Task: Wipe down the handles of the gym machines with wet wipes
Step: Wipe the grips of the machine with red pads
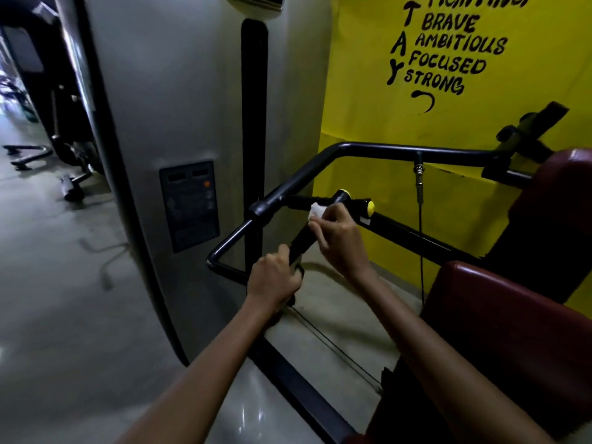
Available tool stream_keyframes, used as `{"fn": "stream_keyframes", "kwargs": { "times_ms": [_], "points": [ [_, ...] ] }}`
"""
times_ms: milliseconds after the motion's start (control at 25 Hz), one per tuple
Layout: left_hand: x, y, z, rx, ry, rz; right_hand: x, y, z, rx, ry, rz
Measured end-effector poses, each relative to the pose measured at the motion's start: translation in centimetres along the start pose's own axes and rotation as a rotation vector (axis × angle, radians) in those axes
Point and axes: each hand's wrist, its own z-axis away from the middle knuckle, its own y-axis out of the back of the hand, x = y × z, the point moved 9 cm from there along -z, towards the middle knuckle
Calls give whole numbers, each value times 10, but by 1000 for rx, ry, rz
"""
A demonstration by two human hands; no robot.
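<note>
Both hands are up on the machine's black arm (336, 161), close together but not touching. The left hand (272, 277) is curled round the lower end of a black grip (299, 245) that slants down from the arm's joint, fingers wrapped about it. The right hand (339, 235) sits just above, pinching a small white wipe (316, 210) against the upper part of that same grip. The wipe is bunched at the fingertips, right under a second, level grip (304, 201) that runs off to a yellow-capped end (370, 206).

Close behind the hands stands the grey shroud (176, 107) of the weight stack, with a dark label plate (189, 205) on its face and a black slot (254, 91) running up it. A thin cable (420, 219) hangs from the arm to the right. The maroon seat (512, 315) and backrest (563, 193) crowd in on that side. Behind is a yellow wall (368, 75) painted with black words. More machines (64, 123) stand down the aisle on the left, over a pale glossy floor (48, 283).
</note>
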Motion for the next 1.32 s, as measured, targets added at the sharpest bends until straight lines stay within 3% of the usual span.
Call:
{"fn": "stream_keyframes", "kwargs": {
  "times_ms": [80,240,440,640,800,880,1000,1080,1200,1320],
  "points": [
    [-6,3,7,52,51,-23,1,-5,0,2,-64,-13],
    [-7,9,11,186,14,-138,-21,-22,23,-165,149,-174],
    [-8,8,12,199,46,-141,22,4,-7,18,-204,-230],
    [-6,13,11,240,2,-136,-22,-22,23,-266,36,-207],
    [-6,10,14,283,-33,-89,29,13,-12,-5,-239,-227],
    [-7,9,19,330,-69,-77,16,2,-12,-41,-204,-144],
    [-8,10,27,438,-135,-67,-23,-24,16,-213,37,-87],
    [-8,8,31,467,-168,-93,-8,-16,11,-196,-12,-111],
    [-6,6,32,474,-222,-158,28,7,-18,-17,-230,-113],
    [-6,1,34,464,-204,-264,7,-9,-8,-95,-205,-67]
  ]
}}
